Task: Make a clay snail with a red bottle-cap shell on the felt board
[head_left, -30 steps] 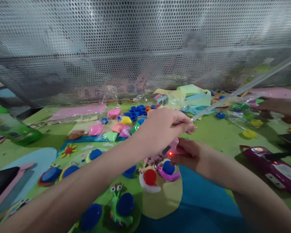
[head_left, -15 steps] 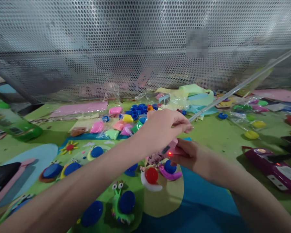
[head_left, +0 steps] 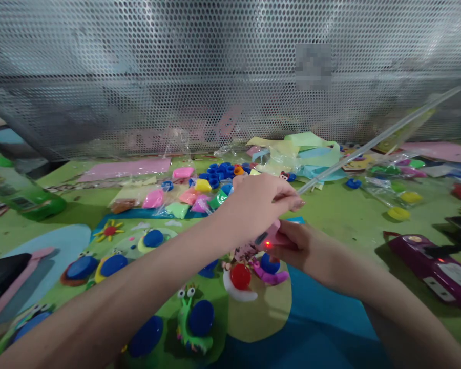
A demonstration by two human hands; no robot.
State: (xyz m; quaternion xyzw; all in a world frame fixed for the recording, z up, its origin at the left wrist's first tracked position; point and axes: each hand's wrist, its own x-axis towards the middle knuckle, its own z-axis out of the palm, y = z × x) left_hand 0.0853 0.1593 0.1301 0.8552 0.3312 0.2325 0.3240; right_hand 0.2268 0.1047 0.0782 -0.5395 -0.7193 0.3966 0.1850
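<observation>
at the centre of the head view, the left hand (head_left: 267, 197) has its fingertips closed, apparently on the near end of a long, clear, slender plastic rod (head_left: 369, 147), which slants away towards two o'clock. the right hand (head_left: 303, 246), below at about five o'clock, is closed round a pink plastic hand tool with a lit red lamp (head_left: 275, 237); whether rod and tool meet is hidden. change noted: the rod's far end now lies inside the frame, where half a second ago it ran to the right edge. both grips look unaltered. in judgement, the rod has been drawn or fed inwards under the left hand's control. a purple clay-like snail with a blue round shell (head_left: 271, 277) lies at six o'clock from the tool.
</observation>
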